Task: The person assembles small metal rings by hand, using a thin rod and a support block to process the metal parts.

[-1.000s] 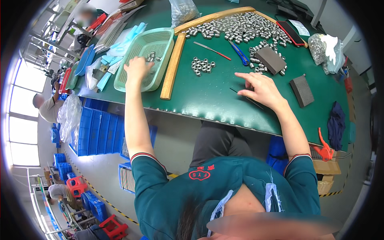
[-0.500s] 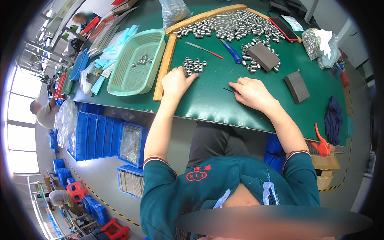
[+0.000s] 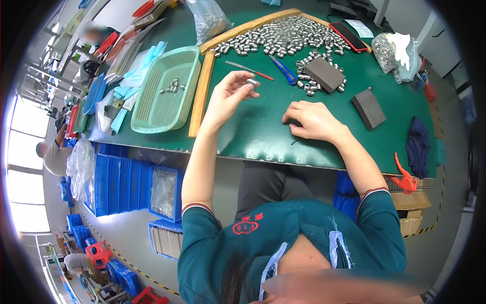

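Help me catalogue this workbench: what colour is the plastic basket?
The basket is pale green, shown best in the head view.

Tabletop [image 3: 253, 144] is smooth green and pretty glossy (check the glare near the front edge). The little cylinders [image 3: 283, 36] are shiny bare metal. Wood strip [image 3: 201, 96] looks smooth. Basket [image 3: 157, 115] is mesh plastic. The 2 blocks [image 3: 324, 74] look matt. Bag [image 3: 206, 23]: crinkly clear plastic. Rag [image 3: 418, 147]: dull navy cloth.
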`<state>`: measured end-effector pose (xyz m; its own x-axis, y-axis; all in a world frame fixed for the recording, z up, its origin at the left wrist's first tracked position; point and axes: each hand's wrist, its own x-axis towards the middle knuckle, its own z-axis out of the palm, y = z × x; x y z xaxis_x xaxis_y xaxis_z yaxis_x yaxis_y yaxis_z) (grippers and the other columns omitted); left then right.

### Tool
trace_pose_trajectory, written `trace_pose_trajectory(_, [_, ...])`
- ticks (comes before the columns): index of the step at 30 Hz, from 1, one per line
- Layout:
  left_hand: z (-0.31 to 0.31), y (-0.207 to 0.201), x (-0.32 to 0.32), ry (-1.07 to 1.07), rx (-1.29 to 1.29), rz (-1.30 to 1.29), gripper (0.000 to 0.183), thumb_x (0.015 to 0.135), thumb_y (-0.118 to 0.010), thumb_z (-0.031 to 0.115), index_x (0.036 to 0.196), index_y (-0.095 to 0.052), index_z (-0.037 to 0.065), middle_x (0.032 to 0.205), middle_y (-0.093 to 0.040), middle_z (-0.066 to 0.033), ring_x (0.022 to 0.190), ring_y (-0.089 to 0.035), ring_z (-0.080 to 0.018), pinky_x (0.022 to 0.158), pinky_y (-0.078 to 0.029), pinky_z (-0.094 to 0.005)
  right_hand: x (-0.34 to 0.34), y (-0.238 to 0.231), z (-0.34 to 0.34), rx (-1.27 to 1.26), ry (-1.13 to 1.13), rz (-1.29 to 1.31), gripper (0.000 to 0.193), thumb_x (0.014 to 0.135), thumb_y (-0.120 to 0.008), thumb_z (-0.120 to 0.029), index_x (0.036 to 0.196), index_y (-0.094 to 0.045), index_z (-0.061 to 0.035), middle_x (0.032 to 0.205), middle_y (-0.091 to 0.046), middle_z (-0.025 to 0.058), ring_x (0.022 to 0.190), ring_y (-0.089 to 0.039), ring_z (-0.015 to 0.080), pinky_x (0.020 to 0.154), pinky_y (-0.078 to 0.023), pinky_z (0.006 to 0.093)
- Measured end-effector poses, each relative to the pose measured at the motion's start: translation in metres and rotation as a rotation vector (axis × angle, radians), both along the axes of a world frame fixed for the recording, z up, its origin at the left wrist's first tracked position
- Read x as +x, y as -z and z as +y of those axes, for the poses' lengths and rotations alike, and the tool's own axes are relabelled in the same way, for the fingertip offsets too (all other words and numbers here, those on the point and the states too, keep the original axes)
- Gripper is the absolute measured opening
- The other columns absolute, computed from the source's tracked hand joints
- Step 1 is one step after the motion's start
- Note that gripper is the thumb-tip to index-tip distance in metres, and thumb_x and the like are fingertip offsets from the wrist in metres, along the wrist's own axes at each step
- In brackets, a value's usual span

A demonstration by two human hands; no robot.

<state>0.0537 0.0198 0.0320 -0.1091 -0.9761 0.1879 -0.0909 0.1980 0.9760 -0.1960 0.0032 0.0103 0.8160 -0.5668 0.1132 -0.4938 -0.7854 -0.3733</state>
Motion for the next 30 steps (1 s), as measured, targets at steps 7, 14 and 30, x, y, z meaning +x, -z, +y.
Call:
trace_pose_trajectory(7, [-0.046,-0.001,-0.024,0.111,0.07,0.324,0.028,0.093,-0.058,0.018,0.117,-0.057,0.004,0.093,-0.065,-0.0059,0.085,-0.064,-0.0138,0.076,-0.049,-0.0252,-0.018,-0.024,-0.003,0.205,0.043,0.128,0.023,0.076,-0.064,-0.024,0.094,-0.064,-0.01,0.094,-0.06,0.0072,0.09,-0.061,0.0236,0.077,-0.049,0.0363])
trace_pose_trajectory(14, [-0.052,0.035,-0.038,-0.004,-0.124,0.099,0.027,0.085,-0.066,0.009,0.112,-0.061,0.005,0.09,-0.063,-0.0023,0.082,-0.061,-0.0102,0.074,-0.05,-0.0252,-0.008,-0.012,0.004,0.127,-0.058,0.118,0.013,0.075,-0.062,-0.02,0.08,-0.065,-0.0082,0.083,-0.06,0.0074,0.08,-0.062,0.0265,0.07,-0.05,0.038])
trace_pose_trajectory(30, [-0.041,0.028,-0.046,-0.251,-0.517,-0.432,0.025,0.077,-0.07,0.006,0.1,-0.059,0.005,0.087,-0.061,-0.0073,0.079,-0.063,-0.0194,0.07,-0.05,-0.0318,-0.007,-0.004,-0.006,0.237,0.242,-0.718,0.021,0.09,-0.058,-0.007,0.11,-0.06,-0.0017,0.09,-0.061,0.0075,0.069,-0.063,0.0136,0.063,-0.051,0.0248])
